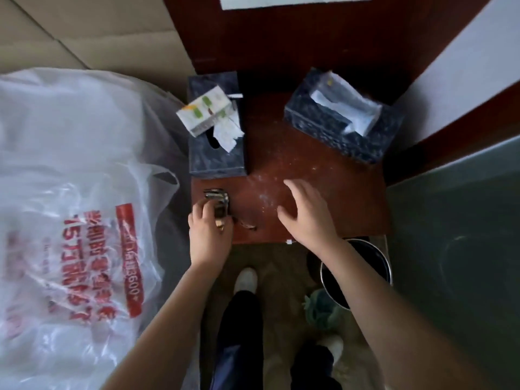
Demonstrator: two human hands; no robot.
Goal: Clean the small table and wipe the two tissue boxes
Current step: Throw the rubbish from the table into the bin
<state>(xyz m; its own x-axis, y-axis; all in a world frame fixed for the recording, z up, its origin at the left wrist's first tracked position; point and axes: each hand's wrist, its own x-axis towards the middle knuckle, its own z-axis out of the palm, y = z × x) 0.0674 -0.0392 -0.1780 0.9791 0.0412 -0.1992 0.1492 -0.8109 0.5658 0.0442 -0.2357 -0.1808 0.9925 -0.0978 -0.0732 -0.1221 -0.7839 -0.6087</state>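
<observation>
Small table (309, 170) with two tissue boxes, dusty top, both hands over its near edge.

From the left: a white plastic bag (70, 198) with red print lies beside the table. The left hand (209, 232) curls its fingers around a small shiny metal object (218, 201) at the near-left corner. Behind it stands the left tissue box (216, 159), carrying a small white-and-green carton (205, 111). The right hand (306, 212) hovers palm-down, fingers spread wide, holding nothing. The right tissue box (337, 128) sits angled at the far-right corner. A dark metal-rimmed bin (377, 257) stands below.
</observation>
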